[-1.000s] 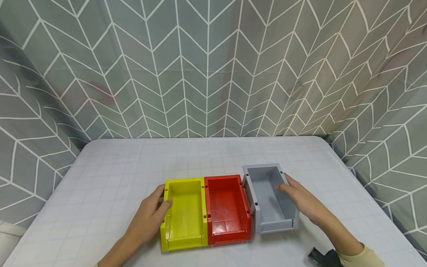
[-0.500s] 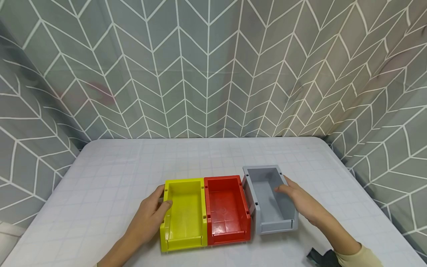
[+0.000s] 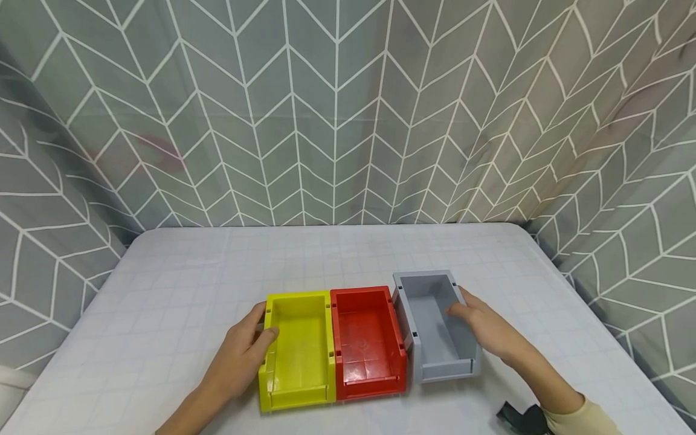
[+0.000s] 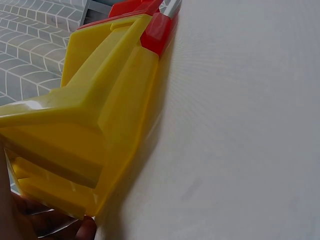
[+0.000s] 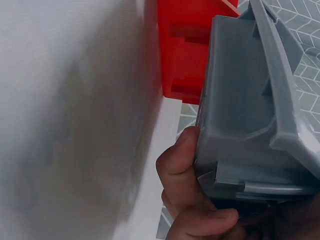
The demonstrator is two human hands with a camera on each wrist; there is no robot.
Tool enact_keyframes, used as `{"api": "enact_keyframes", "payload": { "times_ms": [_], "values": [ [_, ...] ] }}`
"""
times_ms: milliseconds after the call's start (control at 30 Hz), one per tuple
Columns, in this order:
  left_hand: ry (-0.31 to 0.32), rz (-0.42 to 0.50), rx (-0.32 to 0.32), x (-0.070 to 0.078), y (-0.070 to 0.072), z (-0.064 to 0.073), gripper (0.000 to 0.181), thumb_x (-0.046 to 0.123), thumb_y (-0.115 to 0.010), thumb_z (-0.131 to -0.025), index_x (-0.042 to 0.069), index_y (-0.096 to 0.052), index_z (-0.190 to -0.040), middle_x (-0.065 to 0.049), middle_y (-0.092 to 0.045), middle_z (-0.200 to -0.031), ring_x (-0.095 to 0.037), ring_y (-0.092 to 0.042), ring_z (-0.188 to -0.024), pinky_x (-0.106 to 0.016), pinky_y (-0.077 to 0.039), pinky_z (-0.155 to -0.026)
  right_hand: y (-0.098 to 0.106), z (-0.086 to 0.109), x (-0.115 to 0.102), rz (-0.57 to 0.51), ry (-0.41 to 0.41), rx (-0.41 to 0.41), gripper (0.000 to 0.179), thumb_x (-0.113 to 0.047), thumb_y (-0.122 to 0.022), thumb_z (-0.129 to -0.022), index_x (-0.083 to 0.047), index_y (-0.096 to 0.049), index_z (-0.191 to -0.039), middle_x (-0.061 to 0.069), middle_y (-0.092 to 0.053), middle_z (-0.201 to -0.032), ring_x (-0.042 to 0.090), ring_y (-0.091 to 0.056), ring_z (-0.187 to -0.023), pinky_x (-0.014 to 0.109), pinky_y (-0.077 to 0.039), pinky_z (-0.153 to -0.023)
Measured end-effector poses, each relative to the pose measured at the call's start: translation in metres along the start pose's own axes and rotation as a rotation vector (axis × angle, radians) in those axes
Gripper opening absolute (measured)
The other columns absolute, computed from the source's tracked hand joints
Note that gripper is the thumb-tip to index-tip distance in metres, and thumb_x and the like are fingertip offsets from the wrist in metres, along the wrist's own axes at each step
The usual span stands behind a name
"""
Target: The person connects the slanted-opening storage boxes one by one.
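Observation:
Three open-fronted plastic storage bins stand in a row in the head view: yellow, red and grey. My left hand grips the yellow bin's left wall, thumb over the rim; in the left wrist view its fingertips curl at the bin's lower edge. On the grey bin's right wall, my right hand holds on with the thumb inside. The right wrist view shows fingers curled at the grey bin's underside, which is raised off the table. Yellow and red sit side by side; grey leans close beside red.
A white, faintly gridded cloth covers the table. A black object lies by the right sleeve at the front. Grey curtains with white zigzag lines hang behind and at both sides.
The right hand and the grey bin have shifted slightly left, a little closer to the red bin. Both hands keep their hold; the yellow and red bins stay together.

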State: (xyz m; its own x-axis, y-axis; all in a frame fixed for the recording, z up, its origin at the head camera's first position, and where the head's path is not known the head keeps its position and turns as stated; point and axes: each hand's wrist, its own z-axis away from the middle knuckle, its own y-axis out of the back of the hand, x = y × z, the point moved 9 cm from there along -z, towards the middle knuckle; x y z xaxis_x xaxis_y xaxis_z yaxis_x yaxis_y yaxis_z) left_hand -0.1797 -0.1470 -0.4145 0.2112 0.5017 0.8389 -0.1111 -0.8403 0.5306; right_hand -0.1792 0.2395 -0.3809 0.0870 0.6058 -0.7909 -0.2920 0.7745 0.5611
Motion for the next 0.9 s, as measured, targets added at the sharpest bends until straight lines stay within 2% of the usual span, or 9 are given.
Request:
{"api": "enact_keyframes", "payload": {
  "times_ms": [533, 767, 900],
  "values": [
    [-0.001, 0.001, -0.001, 0.0, 0.0004, 0.0002, 0.042, 0.013, -0.052, -0.106, 0.008, -0.05, -0.147, -0.009, -0.06, -0.142, -0.031, -0.062, -0.125, -0.047, -0.055, -0.098, -0.0001, -0.0017, -0.0015, 0.095, 0.028, 0.039, 0.068, -0.019, -0.043, -0.104, 0.012, -0.018, -0.159, 0.034, -0.024, -0.162, 0.054, -0.026, -0.146, 0.069, -0.031, -0.111],
    [0.002, 0.0, -0.002, -0.0004, 0.0003, 0.0002, 0.042, 0.013, -0.052, -0.106, 0.009, -0.049, -0.147, -0.01, -0.06, -0.141, -0.031, -0.062, -0.124, -0.045, -0.055, -0.097, -0.0004, -0.0024, -0.0009, 0.105, 0.034, 0.052, 0.067, -0.018, -0.043, -0.104, 0.013, -0.02, -0.159, 0.033, -0.025, -0.162, 0.053, -0.023, -0.148, 0.069, -0.026, -0.114],
    [0.007, 0.001, -0.003, -0.0007, 0.0, 0.0001, 0.041, 0.013, -0.052, -0.106, 0.009, -0.049, -0.147, -0.01, -0.061, -0.14, -0.031, -0.063, -0.123, -0.045, -0.056, -0.097, -0.001, -0.0038, 0.0003, 0.122, 0.041, 0.049, 0.067, -0.018, -0.043, -0.104, 0.015, -0.02, -0.158, 0.035, -0.025, -0.161, 0.055, -0.024, -0.146, 0.07, -0.028, -0.113]
  ]
}}
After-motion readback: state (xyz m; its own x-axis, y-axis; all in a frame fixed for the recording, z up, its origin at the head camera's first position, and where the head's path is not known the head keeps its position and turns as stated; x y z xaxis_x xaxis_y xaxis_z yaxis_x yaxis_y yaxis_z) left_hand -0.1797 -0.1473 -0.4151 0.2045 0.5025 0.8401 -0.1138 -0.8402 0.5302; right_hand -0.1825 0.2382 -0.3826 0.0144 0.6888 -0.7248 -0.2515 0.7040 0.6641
